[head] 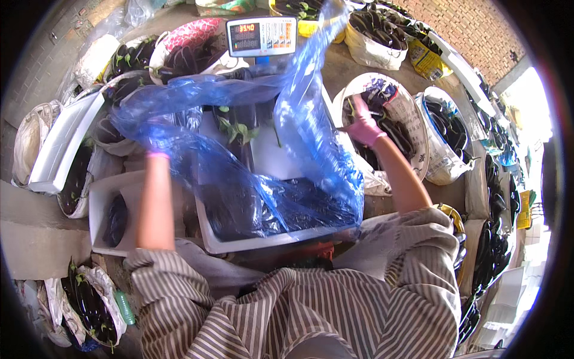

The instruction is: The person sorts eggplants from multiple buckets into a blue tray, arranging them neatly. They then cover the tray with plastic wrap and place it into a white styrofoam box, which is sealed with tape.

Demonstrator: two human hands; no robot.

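A blue plastic bag [314, 148], loose and blurred, spreads over a white foam box [251, 244] in front of me. Dark eggplants [233, 148] with green stems show inside the box, beside a bare white patch. My left hand [157, 134], in a pink glove, is behind the blue film at the box's left side; its fingers are hidden. Over a round white sack [412, 130] on the right reaches my right hand [365, 123], also pink-gloved. Its thumb and fingers are apart, close to the eggplants [399, 134] in that sack; contact cannot be made out.
Beyond the box stands a scale display [262, 37] with lit digits. A second foam box [101, 215] holding a dark eggplant lies at left, below a tilted foam lid [67, 141]. More eggplant sacks [376, 40] surround me, and a green bottle [124, 307] is at lower left.
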